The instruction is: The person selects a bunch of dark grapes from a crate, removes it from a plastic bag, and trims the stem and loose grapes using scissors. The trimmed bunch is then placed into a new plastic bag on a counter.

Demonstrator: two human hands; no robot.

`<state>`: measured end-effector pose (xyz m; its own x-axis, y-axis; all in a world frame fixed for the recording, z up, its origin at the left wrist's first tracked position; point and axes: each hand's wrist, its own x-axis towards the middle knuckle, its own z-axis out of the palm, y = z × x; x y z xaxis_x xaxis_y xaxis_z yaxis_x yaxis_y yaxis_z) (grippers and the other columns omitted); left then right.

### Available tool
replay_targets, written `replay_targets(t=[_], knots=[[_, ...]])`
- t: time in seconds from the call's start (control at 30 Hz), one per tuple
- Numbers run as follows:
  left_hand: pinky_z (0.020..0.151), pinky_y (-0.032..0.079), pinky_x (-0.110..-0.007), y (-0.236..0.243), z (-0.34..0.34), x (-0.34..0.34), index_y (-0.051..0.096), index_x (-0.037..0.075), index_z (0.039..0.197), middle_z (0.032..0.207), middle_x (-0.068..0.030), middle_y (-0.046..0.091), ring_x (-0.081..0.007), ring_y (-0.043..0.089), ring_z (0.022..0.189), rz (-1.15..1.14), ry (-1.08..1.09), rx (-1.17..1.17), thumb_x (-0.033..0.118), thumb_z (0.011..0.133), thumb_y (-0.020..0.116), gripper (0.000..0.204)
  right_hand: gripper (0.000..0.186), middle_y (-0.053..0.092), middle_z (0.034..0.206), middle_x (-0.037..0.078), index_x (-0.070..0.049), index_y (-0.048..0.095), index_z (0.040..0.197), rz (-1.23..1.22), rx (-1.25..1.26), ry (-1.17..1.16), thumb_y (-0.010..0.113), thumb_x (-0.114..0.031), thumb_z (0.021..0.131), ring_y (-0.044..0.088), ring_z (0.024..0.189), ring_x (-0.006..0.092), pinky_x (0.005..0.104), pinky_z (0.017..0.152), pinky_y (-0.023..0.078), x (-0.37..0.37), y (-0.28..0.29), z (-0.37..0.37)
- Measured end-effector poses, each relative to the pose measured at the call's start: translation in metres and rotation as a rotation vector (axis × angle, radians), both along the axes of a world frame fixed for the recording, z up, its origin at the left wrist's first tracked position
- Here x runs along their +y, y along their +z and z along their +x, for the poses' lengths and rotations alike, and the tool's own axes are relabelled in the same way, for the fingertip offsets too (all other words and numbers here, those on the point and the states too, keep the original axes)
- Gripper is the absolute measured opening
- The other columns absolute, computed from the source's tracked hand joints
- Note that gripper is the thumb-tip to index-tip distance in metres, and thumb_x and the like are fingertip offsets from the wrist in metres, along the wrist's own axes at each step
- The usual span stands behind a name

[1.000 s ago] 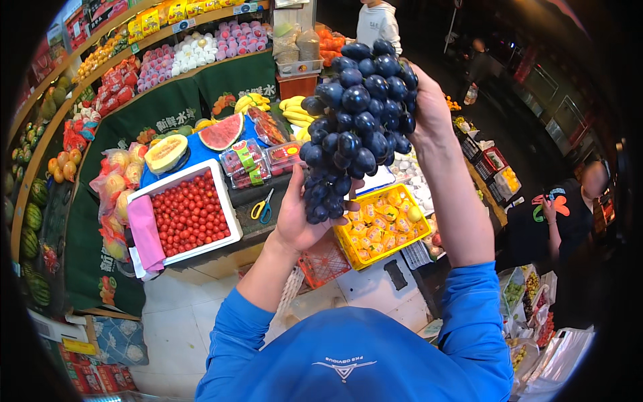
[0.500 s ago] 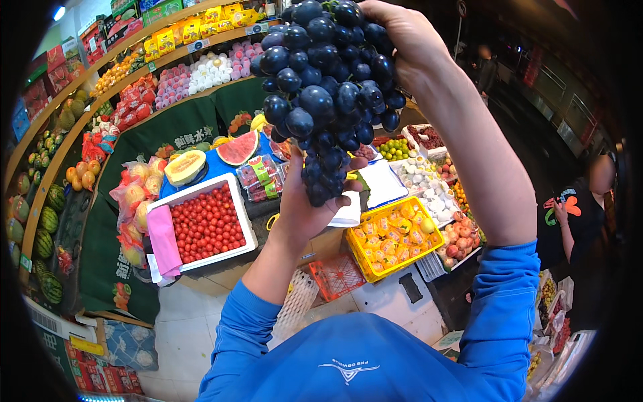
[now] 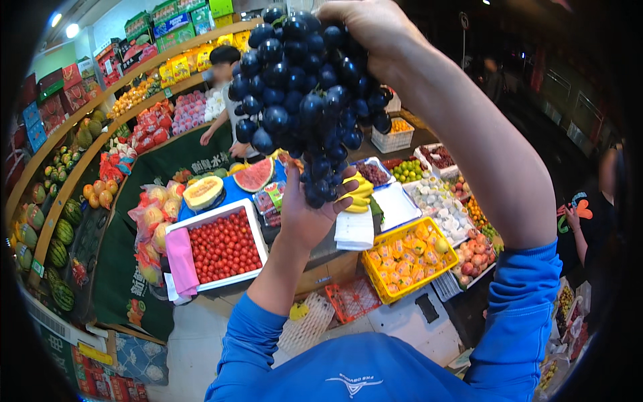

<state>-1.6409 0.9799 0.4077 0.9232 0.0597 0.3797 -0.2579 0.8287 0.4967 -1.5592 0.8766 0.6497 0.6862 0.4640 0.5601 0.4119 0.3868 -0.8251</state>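
Observation:
A large bunch of dark blue-black grapes hangs upright in front of me, high in the view. My right hand holds it at the top, where the stem end is; its fingertips are partly hidden behind the fruit. My left hand cups the narrow lower tip from below, thumb on one side and curled fingers on the other. Below it stand a white foam box of small red tomatoes and a yellow crate of wrapped orange fruit.
Bananas, a cut watermelon and a halved melon lie on the display behind. A person stands behind it at the back left; another is at the far right. Fruit shelves curve along the left.
The view has shifted, and the grapes now sit slightly farther left in it. Bananas and a person at the back have come into sight. Both hands keep their hold.

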Motion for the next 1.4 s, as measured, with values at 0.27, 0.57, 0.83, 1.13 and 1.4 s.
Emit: replay_targets(t=[0.27,0.57,0.83,1.13,1.4], knots=[[0.110,0.045,-0.044,0.007,-0.006,0.013,0.056,0.011,0.134,0.138,-0.0129,0.058,-0.0266,0.054,0.132,0.121,0.489,0.015,0.055,0.105,0.046,0.054,0.028,0.073,0.094,0.018,0.012,0.071,0.104,-0.116,0.002,-0.013,0.074,-0.013,0.089,0.071,0.082,0.0209,0.0356,0.079,0.057,-0.007,0.006,-0.015],[0.117,0.035,-0.049,0.005,-0.009,0.024,0.048,0.010,0.145,0.143,-0.0121,0.054,-0.0279,0.049,0.136,0.079,0.466,0.066,0.050,0.110,0.032,0.055,0.022,0.074,0.092,0.015,0.006,0.075,0.102,-0.240,-0.098,-0.100,0.073,-0.013,0.091,0.070,0.083,0.0186,0.0348,0.081,0.056,-0.010,-0.001,-0.014],[0.107,0.046,-0.047,0.001,-0.005,0.026,0.052,0.018,0.140,0.138,-0.0059,0.059,-0.0240,0.059,0.125,0.100,0.572,-0.021,0.041,0.111,0.034,0.042,0.019,0.073,0.084,0.011,0.004,0.078,0.096,-0.285,-0.260,-0.153,0.072,-0.013,0.090,0.069,0.074,0.0139,0.0300,0.075,0.056,-0.011,-0.010,-0.002],[0.104,0.048,-0.042,0.005,-0.010,0.027,0.055,0.010,0.136,0.133,-0.0045,0.062,-0.0187,0.061,0.119,0.215,0.829,-0.100,0.037,0.111,0.040,0.040,0.037,0.073,0.111,0.017,0.003,0.073,0.118,-0.396,-0.308,-0.251,0.074,-0.025,0.095,0.071,0.102,0.0241,0.0333,0.094,0.056,-0.006,-0.011,0.003],[0.100,0.048,-0.037,0.009,-0.013,0.023,0.057,0.006,0.132,0.126,-0.0064,0.065,-0.0164,0.061,0.117,0.280,1.046,-0.101,0.039,0.111,0.043,0.042,0.041,0.073,0.108,0.018,0.004,0.075,0.113,-0.376,-0.415,-0.325,0.079,-0.030,0.090,0.072,0.098,0.0228,0.0301,0.087,0.057,0.003,-0.006,0.010]])
